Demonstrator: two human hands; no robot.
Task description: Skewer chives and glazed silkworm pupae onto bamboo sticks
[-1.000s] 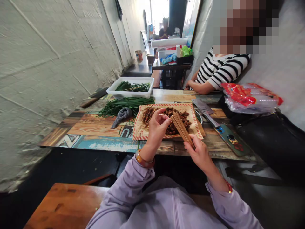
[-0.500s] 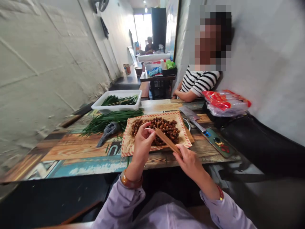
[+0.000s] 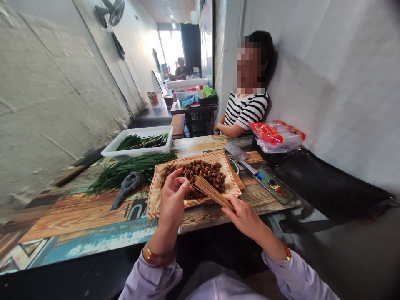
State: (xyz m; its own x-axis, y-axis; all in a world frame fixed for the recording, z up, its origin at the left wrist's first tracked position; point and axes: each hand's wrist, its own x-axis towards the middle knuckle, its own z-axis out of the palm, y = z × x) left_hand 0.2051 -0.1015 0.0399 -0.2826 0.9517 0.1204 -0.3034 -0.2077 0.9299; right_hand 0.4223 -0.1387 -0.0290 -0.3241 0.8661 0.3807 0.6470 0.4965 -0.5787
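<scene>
A fanned bundle of thin wooden skewers (image 3: 212, 192) is gripped at its near end by my right hand (image 3: 242, 214), its far tips pointing up and left. Beside those tips my left hand (image 3: 173, 196) is closed, thumb and fingers bent together; whatever it pinches, if anything, is too small to make out. Under both hands lies a sheet of brown paper with a red-striped edge (image 3: 233, 183). Heaped on it are glossy dark brown pieces (image 3: 204, 171), perhaps insect pupae. My left hand partly covers the heap.
Long green leaves (image 3: 125, 171) and a grey cloth (image 3: 128, 187) lie left; behind stands a white tub (image 3: 109, 151) of cut greens. At right are a cleaver (image 3: 240, 157), a phone (image 3: 275, 185), a red plastic package (image 3: 278, 133) and a black bag (image 3: 325, 183). A person in stripes (image 3: 243, 110) sits opposite.
The skewers have spread from a tight bundle into a fan. My left hand has come slightly away from their tips. The view has turned somewhat to the right.
</scene>
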